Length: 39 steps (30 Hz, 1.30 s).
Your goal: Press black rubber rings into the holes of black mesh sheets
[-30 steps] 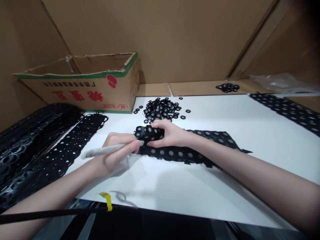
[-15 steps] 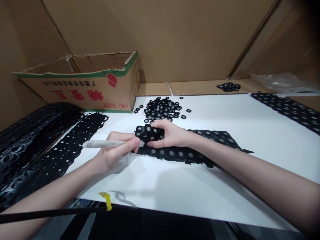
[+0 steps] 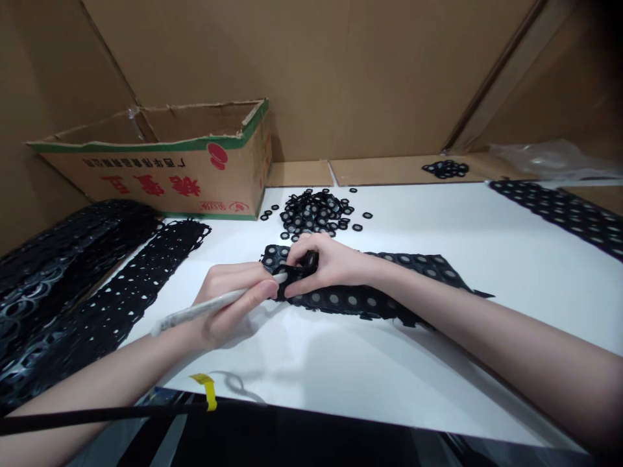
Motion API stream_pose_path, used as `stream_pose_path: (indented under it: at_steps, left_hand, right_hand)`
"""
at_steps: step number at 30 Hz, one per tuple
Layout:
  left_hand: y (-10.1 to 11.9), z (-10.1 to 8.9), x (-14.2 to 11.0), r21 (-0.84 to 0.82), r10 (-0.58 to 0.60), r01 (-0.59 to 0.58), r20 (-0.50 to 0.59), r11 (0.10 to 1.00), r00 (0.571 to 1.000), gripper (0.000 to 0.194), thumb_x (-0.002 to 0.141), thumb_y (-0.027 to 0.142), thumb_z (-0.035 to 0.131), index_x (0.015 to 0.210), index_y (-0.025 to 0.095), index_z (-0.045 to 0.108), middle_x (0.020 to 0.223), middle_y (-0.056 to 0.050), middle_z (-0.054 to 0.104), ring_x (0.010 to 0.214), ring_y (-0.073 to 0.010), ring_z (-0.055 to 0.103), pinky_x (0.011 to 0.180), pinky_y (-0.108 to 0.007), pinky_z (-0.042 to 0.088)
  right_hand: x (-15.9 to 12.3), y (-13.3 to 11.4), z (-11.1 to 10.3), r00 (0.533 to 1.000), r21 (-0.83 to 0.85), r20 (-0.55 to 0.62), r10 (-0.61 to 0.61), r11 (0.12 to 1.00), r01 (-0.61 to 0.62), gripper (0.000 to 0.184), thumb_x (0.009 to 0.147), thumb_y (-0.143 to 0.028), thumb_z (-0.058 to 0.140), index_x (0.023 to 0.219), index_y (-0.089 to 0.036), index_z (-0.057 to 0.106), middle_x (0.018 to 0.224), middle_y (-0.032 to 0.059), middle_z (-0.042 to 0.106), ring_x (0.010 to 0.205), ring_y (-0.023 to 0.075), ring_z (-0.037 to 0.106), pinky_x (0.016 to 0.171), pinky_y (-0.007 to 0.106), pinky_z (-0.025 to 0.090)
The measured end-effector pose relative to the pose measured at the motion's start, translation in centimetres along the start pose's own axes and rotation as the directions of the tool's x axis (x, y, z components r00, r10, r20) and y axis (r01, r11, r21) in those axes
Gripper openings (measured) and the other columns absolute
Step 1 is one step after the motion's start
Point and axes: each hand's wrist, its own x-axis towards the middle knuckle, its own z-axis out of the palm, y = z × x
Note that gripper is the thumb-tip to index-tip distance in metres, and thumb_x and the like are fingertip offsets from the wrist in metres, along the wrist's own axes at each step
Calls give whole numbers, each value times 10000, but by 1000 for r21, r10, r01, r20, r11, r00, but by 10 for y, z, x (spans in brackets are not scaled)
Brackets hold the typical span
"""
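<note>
- Sheet [image 3: 350, 300], black and studded with pale discs, is lying on the white tabletop [image 3: 389, 376], its left part curling up under my hands.
- Left hand [image 3: 238, 298]: I am gripping a pale pen-like tool [image 3: 199, 312], fingers closed about it, tip pointing into the curl.
- Right hand [image 3: 333, 263]: I am pinching the curled part between thumb and fingers.
- Loose black rings [image 3: 316, 211] are lying heaped just beyond; a carton [image 3: 170, 172] is standing farther left.

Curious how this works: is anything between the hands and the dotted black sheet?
Nothing visible blocks either: the right hand directly grips the black sheet; the left hand holds a white tool, tip at the sheet.
</note>
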Motion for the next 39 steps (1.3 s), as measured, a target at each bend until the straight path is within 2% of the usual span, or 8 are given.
stream_pose_path:
  at_steps: [2, 7, 13, 19, 25, 29, 34, 39]
  left_hand:
    - [1, -2, 0, -20, -22, 22, 3, 1000, 1000, 319, 917, 224, 417, 642, 173, 571, 592, 1, 540, 505, -105, 449, 528, -265, 362]
    - [1, -9, -2, -69, -50, 45, -69, 997, 996, 362, 892, 213, 434, 541, 178, 517, 494, 25, 481, 462, -96, 436, 489, -249, 350]
    - [4, -8, -3, -61, -96, 96, 10, 993, 995, 372, 891, 222, 416, 534, 178, 512, 471, 35, 427, 438, -90, 390, 480, -243, 334]
    - [8, -7, -1, -44, -127, 128, 24, 991, 992, 370, 903, 281, 433, 560, 190, 538, 464, 18, 438, 424, -111, 373, 490, -275, 327]
    - [7, -8, -2, -58, -160, 161, 28, 985, 987, 359, 898, 270, 418, 566, 197, 534, 472, 21, 422, 437, -114, 382, 491, -278, 312]
    - [3, -9, 0, -71, -142, 148, 79, 986, 987, 364, 901, 253, 406, 556, 186, 498, 469, 34, 414, 427, -95, 371, 491, -256, 313]
    - [-1, -13, 4, -132, -249, 266, 127, 955, 960, 414, 896, 335, 443, 512, 183, 474, 432, 25, 380, 430, -106, 353, 460, -256, 278]
    - [-2, -15, 7, -221, -339, 373, 178, 901, 924, 439, 880, 374, 478, 489, 176, 459, 462, 0, 432, 470, -118, 379, 465, -265, 257]
  right_hand:
    - [0, 0, 1, 1000, 21, -4, -12, 1000, 12, 299, 556, -407, 811, 717, -193, 678, 786, 11, 656, 850, 207, 562, 760, 325, 374]
    - [0, 0, 1, 999, 17, 14, -42, 999, 42, 230, 584, -362, 810, 682, -194, 686, 746, 6, 662, 821, 191, 566, 761, 329, 379]
    - [0, 1, 0, 996, 1, 33, -79, 997, 79, 243, 597, -377, 807, 718, -187, 715, 725, 10, 665, 827, 192, 566, 797, 343, 374]
    - [0, 6, 3, 992, 18, 2, -129, 991, 129, 231, 614, -366, 803, 715, -195, 685, 793, 13, 656, 853, 191, 561, 829, 356, 367]
    - [1, 7, 3, 987, 25, 7, -158, 987, 158, 218, 624, -356, 802, 705, -192, 683, 798, 12, 631, 847, 187, 561, 819, 352, 368]
    - [1, 6, 3, 987, 22, 14, -157, 987, 157, 210, 628, -348, 799, 707, -190, 685, 805, 15, 635, 852, 190, 563, 812, 347, 366]
    - [0, 6, 3, 987, 17, 22, -162, 987, 161, 212, 632, -354, 796, 724, -193, 694, 826, 18, 643, 854, 190, 561, 810, 343, 365]
    - [1, 7, 2, 985, 12, 33, -167, 986, 167, 205, 637, -364, 793, 727, -207, 696, 836, 13, 650, 862, 193, 558, 818, 350, 358]
